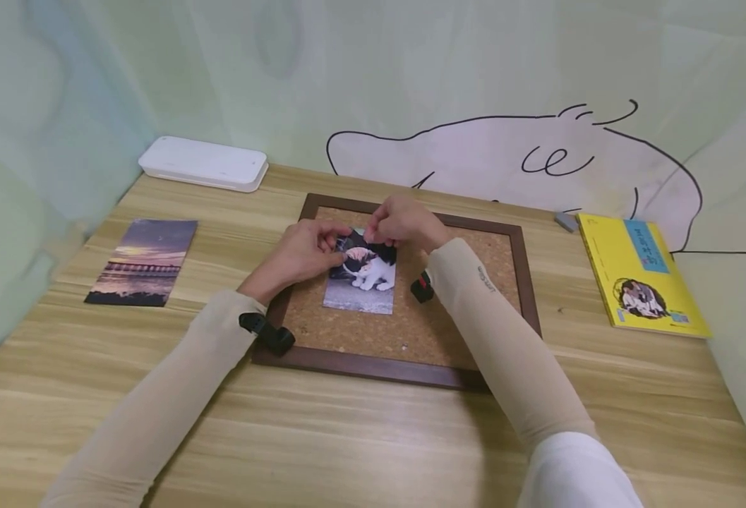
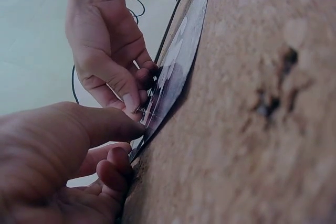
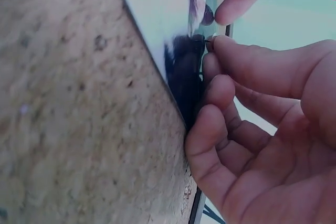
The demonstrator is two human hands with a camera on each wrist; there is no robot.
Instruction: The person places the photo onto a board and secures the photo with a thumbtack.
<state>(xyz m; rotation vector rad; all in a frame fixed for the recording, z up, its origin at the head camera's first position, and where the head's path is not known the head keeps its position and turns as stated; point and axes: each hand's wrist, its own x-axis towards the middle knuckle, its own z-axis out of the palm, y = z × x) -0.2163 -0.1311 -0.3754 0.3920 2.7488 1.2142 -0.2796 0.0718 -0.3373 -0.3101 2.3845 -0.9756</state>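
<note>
A photo of a black-and-white cat [image 1: 373, 279] lies on a brown-framed cork board [image 1: 347, 335]. My left hand [image 1: 305, 250] holds the photo by its upper left edge, the thumb [image 2: 123, 127] on its printed face. At the photo's top edge, my right hand [image 1: 404, 222] pinches a small pin between thumb and forefinger. The pin's thin metal point [image 3: 208, 41] shows in the right wrist view, close to the picture; whether it has pierced the paper I cannot tell. In the left wrist view the photo [image 2: 181, 64] stands slightly off the cork along one edge.
A sunset photo [image 1: 144, 264] lies left of the board on the wooden table [image 1: 347, 444]. Behind it stands a white case [image 1: 204, 164]. To the right are a yellow book [image 1: 639, 275] and a small grey block [image 1: 565, 221]. A curtain with line drawings hangs behind the table.
</note>
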